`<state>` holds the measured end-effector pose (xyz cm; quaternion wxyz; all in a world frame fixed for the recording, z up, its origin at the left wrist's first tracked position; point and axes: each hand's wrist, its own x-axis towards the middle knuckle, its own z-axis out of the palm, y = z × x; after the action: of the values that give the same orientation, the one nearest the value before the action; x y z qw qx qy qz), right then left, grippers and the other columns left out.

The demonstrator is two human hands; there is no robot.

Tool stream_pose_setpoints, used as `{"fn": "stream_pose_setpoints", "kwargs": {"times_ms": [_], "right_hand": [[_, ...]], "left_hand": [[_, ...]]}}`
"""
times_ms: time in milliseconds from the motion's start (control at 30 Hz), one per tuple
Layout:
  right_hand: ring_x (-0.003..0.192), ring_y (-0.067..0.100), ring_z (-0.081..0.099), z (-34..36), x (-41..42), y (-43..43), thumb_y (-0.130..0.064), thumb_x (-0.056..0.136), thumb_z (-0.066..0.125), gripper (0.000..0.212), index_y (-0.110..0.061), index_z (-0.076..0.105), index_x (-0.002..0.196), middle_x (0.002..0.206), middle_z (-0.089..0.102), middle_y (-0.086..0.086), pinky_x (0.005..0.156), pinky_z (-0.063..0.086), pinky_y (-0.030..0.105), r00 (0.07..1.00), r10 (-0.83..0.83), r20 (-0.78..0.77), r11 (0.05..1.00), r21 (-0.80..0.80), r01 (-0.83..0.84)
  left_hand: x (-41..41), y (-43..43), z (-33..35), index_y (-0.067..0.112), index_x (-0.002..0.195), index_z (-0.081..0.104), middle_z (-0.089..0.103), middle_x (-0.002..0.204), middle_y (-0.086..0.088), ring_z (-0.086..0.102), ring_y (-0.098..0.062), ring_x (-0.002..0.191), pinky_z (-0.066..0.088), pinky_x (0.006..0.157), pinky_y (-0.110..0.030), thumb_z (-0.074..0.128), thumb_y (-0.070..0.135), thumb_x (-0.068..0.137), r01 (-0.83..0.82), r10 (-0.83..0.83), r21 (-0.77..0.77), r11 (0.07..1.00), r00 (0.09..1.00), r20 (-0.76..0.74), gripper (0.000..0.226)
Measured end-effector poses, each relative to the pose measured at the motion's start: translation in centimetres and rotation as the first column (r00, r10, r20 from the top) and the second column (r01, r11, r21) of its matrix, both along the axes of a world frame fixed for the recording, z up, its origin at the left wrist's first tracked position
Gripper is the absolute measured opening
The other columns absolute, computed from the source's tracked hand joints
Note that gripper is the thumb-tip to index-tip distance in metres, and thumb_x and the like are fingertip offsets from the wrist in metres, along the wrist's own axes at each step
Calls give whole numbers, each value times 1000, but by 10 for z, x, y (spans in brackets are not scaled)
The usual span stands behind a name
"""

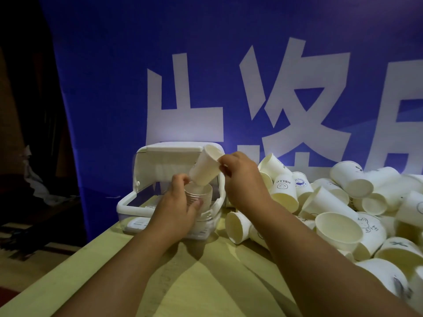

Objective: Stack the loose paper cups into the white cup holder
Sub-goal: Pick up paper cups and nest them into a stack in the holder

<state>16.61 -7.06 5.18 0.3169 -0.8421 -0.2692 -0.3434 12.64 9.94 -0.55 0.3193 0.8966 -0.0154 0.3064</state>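
Observation:
A white cup holder (128, 205) with its lid (174, 148) flipped up stands on the table. My left hand (177, 203) grips a stack of nested paper cups (201, 194) over the holder's tray. My right hand (242, 179) pinches the rim of a single white paper cup (204, 169), tilted with its base dipping into the top cup of the stack. A second short stack (207, 216) lies in the tray, partly hidden by my left hand.
A large pile of several loose paper cups (338, 209) covers the right side of the yellow table (194, 282). A blue banner (229, 88) hangs right behind. The table's left edge drops to a dark floor.

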Motion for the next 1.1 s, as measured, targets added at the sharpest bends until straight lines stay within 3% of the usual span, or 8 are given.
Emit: {"fn": "stream_pose_setpoints", "kwargs": {"times_ms": [133,300,400,533,700,900,1000,1100], "right_hand": [[93,25,56,-7,-4,10,0,86,62,36,-22,67,114,108,54,2,78,51,38,1000,-9,28,974,-226,15],[103,28,58,-16,-6,15,1,85,65,38,-17,70,117,124,49,7,83,47,29,996,31,-82,953,-298,-54],[102,23,60,-24,-4,19,7,85,64,49,-19,67,127,119,60,5,88,51,30,984,59,-171,952,-286,-107],[117,21,60,-27,-4,16,9,88,58,62,-22,55,141,133,63,5,100,50,35,957,92,-276,954,-252,-164],[111,18,64,-21,-8,12,-9,94,64,44,-25,60,135,127,66,-1,88,52,28,950,122,-289,980,-117,-161],[77,13,63,19,-18,-40,-19,86,75,9,-22,68,85,83,65,-7,73,56,28,973,-66,-220,997,17,71],[74,14,62,30,-26,-74,-23,84,77,13,-20,66,87,79,63,-3,67,52,26,934,-224,-279,974,-107,201],[72,16,62,32,-27,-110,-28,74,85,31,-15,64,93,81,63,-1,69,56,32,838,-444,-318,888,-283,364]], "left_hand": [[0,-1,-2,48,139,6,49,148,0,57,-21,123,51,102,-47,76,29,88,11,-10,-32,999,999,50,88],[0,1,-4,64,144,-4,41,152,-2,50,-21,130,47,101,-44,78,26,87,28,-32,33,999,994,108,107],[2,2,-5,59,147,13,38,151,5,49,-18,128,50,99,-40,74,28,91,1,-8,56,998,993,117,88],[5,6,-7,24,137,53,44,135,9,52,-17,122,51,101,-35,67,28,96,-80,74,66,995,993,92,44],[6,7,-9,24,142,51,45,138,8,50,-17,123,49,102,-36,64,32,97,-99,91,77,992,991,101,48],[-2,-13,-5,32,135,51,45,146,3,40,-23,134,37,111,-46,68,47,89,-241,184,324,915,963,197,51],[-11,-34,1,29,122,57,56,125,4,52,-21,115,46,98,-41,73,41,85,-178,79,360,916,959,272,42],[-23,-62,3,32,115,57,58,111,12,57,-14,99,53,80,-32,68,39,89,-41,-6,307,951,989,150,29]]}}
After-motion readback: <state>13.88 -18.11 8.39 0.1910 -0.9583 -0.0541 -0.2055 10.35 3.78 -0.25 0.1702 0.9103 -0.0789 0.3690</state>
